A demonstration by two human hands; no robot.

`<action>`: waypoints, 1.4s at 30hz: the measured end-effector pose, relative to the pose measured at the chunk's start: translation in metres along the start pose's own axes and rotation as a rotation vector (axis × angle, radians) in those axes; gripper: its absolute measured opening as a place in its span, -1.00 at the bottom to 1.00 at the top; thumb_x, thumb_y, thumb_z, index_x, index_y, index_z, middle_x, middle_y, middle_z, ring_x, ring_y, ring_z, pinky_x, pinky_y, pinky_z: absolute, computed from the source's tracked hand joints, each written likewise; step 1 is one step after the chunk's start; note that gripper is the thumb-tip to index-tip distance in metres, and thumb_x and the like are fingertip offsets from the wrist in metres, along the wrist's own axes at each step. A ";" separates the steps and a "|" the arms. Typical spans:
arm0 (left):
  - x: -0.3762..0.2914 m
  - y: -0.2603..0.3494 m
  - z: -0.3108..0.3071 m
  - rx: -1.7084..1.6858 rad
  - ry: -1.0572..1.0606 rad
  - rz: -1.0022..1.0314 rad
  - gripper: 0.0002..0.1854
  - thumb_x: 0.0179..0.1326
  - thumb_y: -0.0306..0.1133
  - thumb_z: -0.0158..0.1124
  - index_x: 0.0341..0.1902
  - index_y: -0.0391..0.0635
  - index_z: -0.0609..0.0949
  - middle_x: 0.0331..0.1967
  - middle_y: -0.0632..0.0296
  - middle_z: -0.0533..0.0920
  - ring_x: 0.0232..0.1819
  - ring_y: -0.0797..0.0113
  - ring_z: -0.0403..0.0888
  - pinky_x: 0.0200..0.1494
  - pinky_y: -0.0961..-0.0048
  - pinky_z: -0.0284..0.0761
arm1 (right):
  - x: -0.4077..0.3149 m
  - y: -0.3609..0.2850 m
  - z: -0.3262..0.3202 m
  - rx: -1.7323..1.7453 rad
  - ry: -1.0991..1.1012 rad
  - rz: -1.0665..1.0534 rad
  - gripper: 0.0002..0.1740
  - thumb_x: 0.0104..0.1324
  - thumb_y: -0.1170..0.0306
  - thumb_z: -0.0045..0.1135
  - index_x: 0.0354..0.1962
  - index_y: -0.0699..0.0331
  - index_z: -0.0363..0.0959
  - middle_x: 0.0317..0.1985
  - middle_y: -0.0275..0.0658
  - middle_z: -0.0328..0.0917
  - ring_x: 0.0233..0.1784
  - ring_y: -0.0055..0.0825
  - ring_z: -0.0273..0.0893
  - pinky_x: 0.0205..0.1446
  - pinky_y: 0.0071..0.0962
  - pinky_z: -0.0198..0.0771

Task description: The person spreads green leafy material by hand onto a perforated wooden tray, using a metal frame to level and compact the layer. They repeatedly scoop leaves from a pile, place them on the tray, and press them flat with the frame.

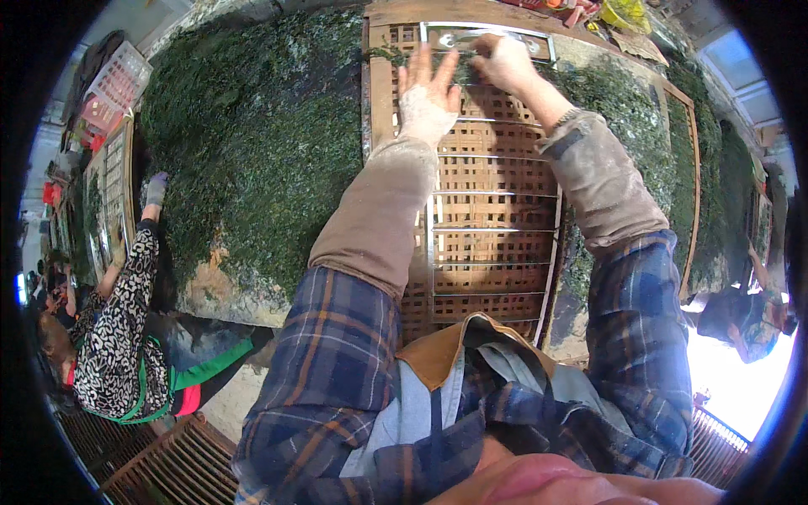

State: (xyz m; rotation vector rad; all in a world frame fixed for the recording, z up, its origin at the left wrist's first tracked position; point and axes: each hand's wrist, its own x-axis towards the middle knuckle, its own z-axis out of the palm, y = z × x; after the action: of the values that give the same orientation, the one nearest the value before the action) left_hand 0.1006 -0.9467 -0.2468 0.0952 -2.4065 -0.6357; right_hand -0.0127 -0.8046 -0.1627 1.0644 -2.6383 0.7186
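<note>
My left hand (428,101) reaches to the far end of a wooden lattice panel (420,310), palm down, fingers spread. It lies against a thin strand of green leafy matter (388,53). To its right, my right hand (504,62) is blurred, with the fingers curled near a small green clump; whether it pinches any is unclear. A silvery metal frame with thin crossbars (486,230) lies on the lattice between my forearms. Just beyond my hands, the frame's far end carries a plate with cut-out shapes (456,39).
Heaps of dark green leafy matter (271,145) cover the surface at left, with more (606,95) at right. A wooden frame (694,170) stands farther right. Another person in patterned sleeves (120,353) works at left; one more (751,322) is at far right. A yellow mesh item (625,16) lies at the back.
</note>
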 end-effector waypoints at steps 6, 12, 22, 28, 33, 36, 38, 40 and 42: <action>0.001 -0.011 0.017 0.031 -0.035 -0.051 -0.54 0.45 -0.03 0.07 0.26 0.07 0.68 0.57 -0.03 0.25 0.61 -0.08 0.11 0.63 -0.08 -0.14 | -0.027 0.075 -0.034 -0.252 0.023 -0.031 -0.79 0.23 0.32 0.24 -0.18 0.15 0.65 -0.24 0.01 0.69 -0.10 0.04 0.66 0.04 -0.07 0.56; -0.001 -0.015 0.020 0.098 0.069 -0.063 -0.58 0.42 -0.16 0.09 0.21 -0.07 0.66 0.49 -0.11 0.34 0.56 -0.06 0.19 0.61 -0.08 -0.09 | -0.039 0.073 -0.038 -0.284 0.089 -0.128 -0.81 0.28 0.28 0.19 -0.20 0.10 0.65 -0.21 0.01 0.63 -0.12 0.05 0.64 0.00 -0.05 0.57; -0.001 -0.014 0.014 -0.157 0.245 -0.092 -0.51 0.36 -0.47 0.05 0.37 -0.22 0.41 0.40 -0.20 0.40 0.49 -0.19 0.28 0.56 -0.10 0.05 | -0.043 -0.005 0.033 -0.251 0.137 -0.349 -0.47 0.24 0.49 0.02 0.19 0.28 0.49 0.25 0.05 0.51 0.36 -0.01 0.44 0.47 -0.05 0.28; 0.000 -0.019 0.017 -0.233 0.291 -0.101 -0.50 0.33 -0.53 0.03 0.36 -0.24 0.39 0.36 -0.23 0.43 0.46 -0.22 0.31 0.55 -0.08 0.09 | -0.049 -0.024 0.053 -0.207 0.286 -0.271 -0.72 0.25 0.36 0.14 -0.09 0.17 0.63 -0.14 -0.17 0.62 0.00 -0.08 0.55 0.04 -0.02 0.43; 0.002 -0.020 0.020 -0.256 0.324 -0.103 -0.51 0.31 -0.55 0.05 0.34 -0.24 0.42 0.29 -0.23 0.50 0.41 -0.22 0.38 0.53 -0.05 0.13 | -0.016 -0.031 0.046 0.197 0.048 -0.030 -0.76 0.26 0.21 0.26 -0.26 0.17 0.71 -0.25 -0.11 0.68 -0.11 -0.06 0.65 0.03 -0.09 0.51; 0.002 -0.021 0.018 -0.266 0.324 -0.083 -0.52 0.31 -0.56 0.05 0.32 -0.25 0.42 0.29 -0.25 0.49 0.39 -0.24 0.39 0.51 -0.07 0.16 | -0.020 -0.030 0.038 0.150 0.178 -0.005 -0.72 0.32 0.27 0.22 -0.10 0.22 0.65 -0.22 -0.05 0.70 -0.09 -0.03 0.66 0.06 -0.17 0.55; 0.002 -0.020 0.018 -0.269 0.332 -0.091 -0.52 0.30 -0.56 0.06 0.32 -0.26 0.42 0.28 -0.26 0.49 0.38 -0.24 0.39 0.50 -0.07 0.17 | -0.033 -0.032 0.041 -0.144 -0.032 -0.008 -0.59 0.35 0.36 0.16 0.14 0.25 0.51 -0.03 -0.01 0.66 0.12 -0.07 0.61 0.23 -0.15 0.48; 0.002 -0.018 0.019 -0.307 0.337 -0.109 -0.52 0.29 -0.56 0.07 0.31 -0.28 0.43 0.29 -0.27 0.48 0.37 -0.24 0.39 0.49 -0.07 0.19 | -0.049 -0.036 0.052 -0.285 0.112 -0.245 -0.46 0.39 0.27 0.09 0.29 0.24 0.39 0.27 0.00 0.50 0.35 -0.05 0.46 0.43 -0.01 0.28; 0.003 -0.017 0.019 -0.255 0.299 -0.112 -0.51 0.29 -0.53 0.08 0.31 -0.28 0.43 0.31 -0.26 0.47 0.39 -0.23 0.38 0.50 -0.07 0.17 | -0.058 -0.040 0.065 -0.358 -0.019 -0.226 -0.40 0.45 0.18 -0.04 0.38 0.22 0.32 0.43 -0.07 0.37 0.53 -0.13 0.27 0.59 -0.01 0.06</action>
State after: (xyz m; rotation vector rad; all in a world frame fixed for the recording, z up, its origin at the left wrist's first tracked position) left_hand 0.0858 -0.9549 -0.2659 0.2028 -2.0276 -0.9069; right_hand 0.0558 -0.8277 -0.2248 1.2320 -2.4759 0.1806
